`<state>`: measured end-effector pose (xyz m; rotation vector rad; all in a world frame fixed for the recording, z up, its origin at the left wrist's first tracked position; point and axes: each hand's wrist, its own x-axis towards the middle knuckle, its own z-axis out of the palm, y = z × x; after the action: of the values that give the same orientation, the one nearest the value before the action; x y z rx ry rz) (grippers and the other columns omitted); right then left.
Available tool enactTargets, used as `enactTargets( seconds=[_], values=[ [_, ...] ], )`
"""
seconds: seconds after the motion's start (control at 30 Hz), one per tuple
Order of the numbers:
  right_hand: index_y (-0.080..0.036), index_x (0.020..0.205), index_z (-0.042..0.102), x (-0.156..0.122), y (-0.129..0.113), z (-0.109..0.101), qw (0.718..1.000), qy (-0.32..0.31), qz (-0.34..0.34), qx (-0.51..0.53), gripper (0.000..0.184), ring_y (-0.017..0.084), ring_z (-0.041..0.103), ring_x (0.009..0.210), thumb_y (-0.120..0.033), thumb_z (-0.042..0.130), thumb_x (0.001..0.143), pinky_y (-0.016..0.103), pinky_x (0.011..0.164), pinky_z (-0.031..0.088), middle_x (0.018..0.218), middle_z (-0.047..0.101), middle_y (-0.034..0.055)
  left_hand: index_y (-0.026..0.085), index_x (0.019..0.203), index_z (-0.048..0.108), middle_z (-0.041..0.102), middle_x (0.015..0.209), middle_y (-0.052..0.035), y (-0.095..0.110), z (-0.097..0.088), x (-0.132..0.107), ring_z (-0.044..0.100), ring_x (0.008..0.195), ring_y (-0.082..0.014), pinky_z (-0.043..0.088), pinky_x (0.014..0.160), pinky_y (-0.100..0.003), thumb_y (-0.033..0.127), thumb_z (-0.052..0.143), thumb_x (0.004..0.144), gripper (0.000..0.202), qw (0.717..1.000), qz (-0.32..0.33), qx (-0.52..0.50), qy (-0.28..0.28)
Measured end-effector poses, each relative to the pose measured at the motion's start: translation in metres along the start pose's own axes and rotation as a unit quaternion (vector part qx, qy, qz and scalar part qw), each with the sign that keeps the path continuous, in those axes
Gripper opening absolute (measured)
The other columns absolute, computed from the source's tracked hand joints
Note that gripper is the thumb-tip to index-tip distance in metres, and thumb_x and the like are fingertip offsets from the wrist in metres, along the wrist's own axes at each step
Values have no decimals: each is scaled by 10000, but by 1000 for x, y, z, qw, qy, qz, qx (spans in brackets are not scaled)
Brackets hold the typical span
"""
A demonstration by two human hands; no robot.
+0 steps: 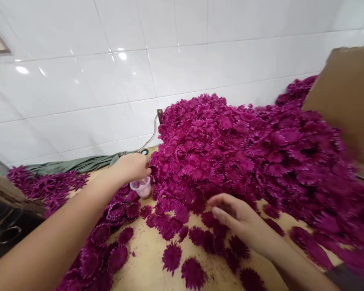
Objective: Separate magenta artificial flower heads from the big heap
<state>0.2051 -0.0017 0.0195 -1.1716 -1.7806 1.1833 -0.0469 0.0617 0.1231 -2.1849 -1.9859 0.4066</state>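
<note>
Left hand (136,166) at the plastic cup (143,189) on the desk (147,252), its grip hidden from me; right hand (238,214) loosely parted by magenta flowers (212,145). A stray knuckle could tip the cup.

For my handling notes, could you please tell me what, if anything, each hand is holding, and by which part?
The right hand shows nothing held. Whether the left hand, at the clear plastic cup, holds anything cannot be told.
</note>
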Motion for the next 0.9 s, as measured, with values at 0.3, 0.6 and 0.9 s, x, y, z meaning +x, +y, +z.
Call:
enactTargets(
  seconds=[0.3, 0.6, 0.9],
  values=[
    [-174, 651, 503, 24, 9, 17, 994, 75, -73, -37, 207, 122, 478, 599, -262, 417, 817, 255, 607, 408, 632, 543, 5, 202, 564, 440, 474, 553, 25, 111, 44, -33, 458, 553, -142, 353, 538, -248, 386, 385, 766, 278, 878, 145, -452, 55],
    [-178, 621, 507, 4, 16, 4, 980, 107, -50, -163, 317, 130, 480, 593, -311, 352, 864, 259, 600, 385, 634, 584, 27, 182, 623, 563, 565, 633, 17, 158, 73, -38, 541, 663, -147, 448, 604, -231, 431, 625, 645, 258, 608, 25, -794, 15],
    [-149, 967, 572, -2, 8, -14, 971, 177, -80, -140, 252, 222, 538, 926, -305, 509, 780, 370, 836, 430, 986, 573, 123, 112, 766, 661, 711, 844, -103, 194, 50, -30, 650, 897, -181, 488, 858, -295, 216, 409, 849, 285, 257, -91, -958, -91]
  ],
)
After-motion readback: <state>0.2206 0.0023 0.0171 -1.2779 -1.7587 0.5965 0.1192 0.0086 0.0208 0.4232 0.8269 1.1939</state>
